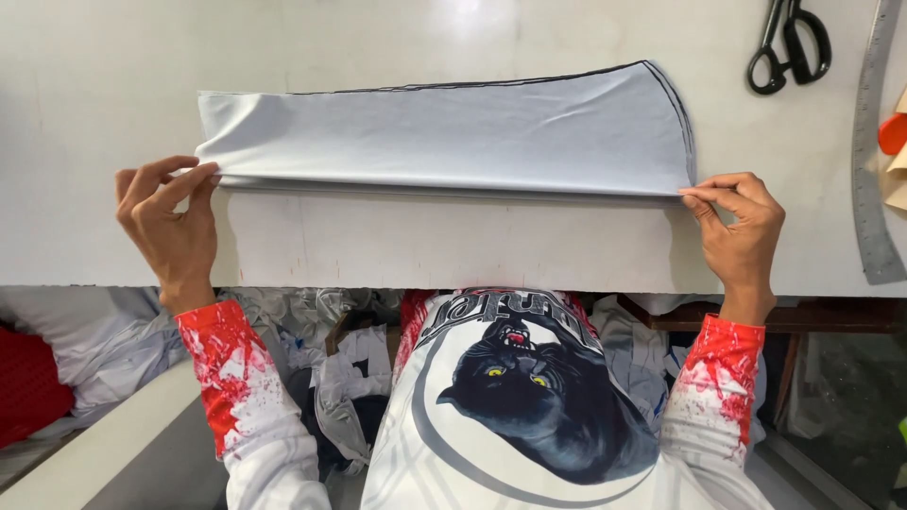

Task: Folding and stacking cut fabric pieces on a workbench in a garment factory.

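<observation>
White worktable (113, 76) — folded grey cloth (444, 132) stretched between your pinches.
Your left hand (170, 222) and right hand (742, 222) each clamp a near corner; uneven tension could shift the stacked layers — scissors (789, 42) lie beyond your right grip.

Scissors (790, 44) right of fabric (453, 132) on table (113, 57)

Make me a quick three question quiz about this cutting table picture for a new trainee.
1. True or false: both hands pinch the near edge of the grey fabric piece.
2. Which tool lies at the table's far right corner: A scissors, B iron, C tape roll?
3. Fill in: the metal ruler lies beside the person's ____ hand.

Key:
1. True: left hand, right hand.
2. A, black scissors.
3. Right; ruler.
</observation>
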